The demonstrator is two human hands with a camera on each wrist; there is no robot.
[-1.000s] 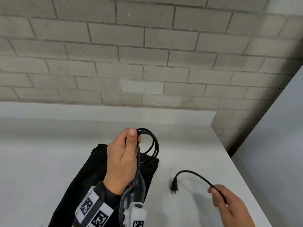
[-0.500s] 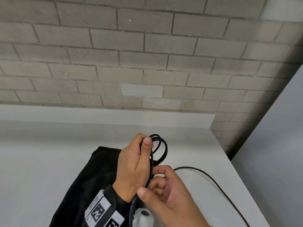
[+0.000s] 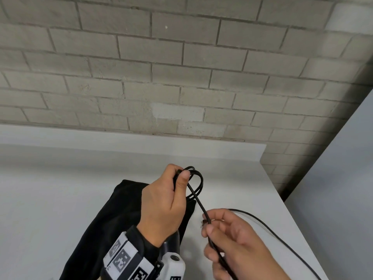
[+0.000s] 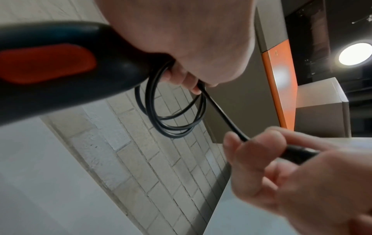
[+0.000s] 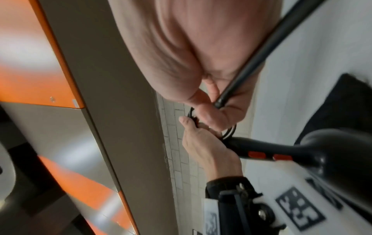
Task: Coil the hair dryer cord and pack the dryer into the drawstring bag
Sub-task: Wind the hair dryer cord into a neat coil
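Observation:
My left hand [image 3: 163, 201] grips the black hair dryer's handle [image 4: 60, 68] together with several loops of its black cord [image 3: 196, 183], held above the black drawstring bag [image 3: 113, 217] that lies flat on the white table [image 3: 50, 188]. The dryer handle [image 5: 261, 151] has red buttons. A straight run of cord [image 4: 219, 114] leads from the left fingers down to my right hand [image 3: 232, 239], which pinches it between thumb and fingers. The rest of the cord [image 3: 282, 239] trails off to the lower right. The plug is hidden.
A grey brick wall [image 3: 181, 67] rises behind the table. The table's right edge [image 3: 282, 201] runs diagonally beside a pale partition [image 3: 343, 178]. An orange and grey panel [image 4: 281, 79] shows in the wrist views.
My right hand came in from the right to the left hand, added a loop to the coil, and now slides back down the cord. The plug is no longer visible.

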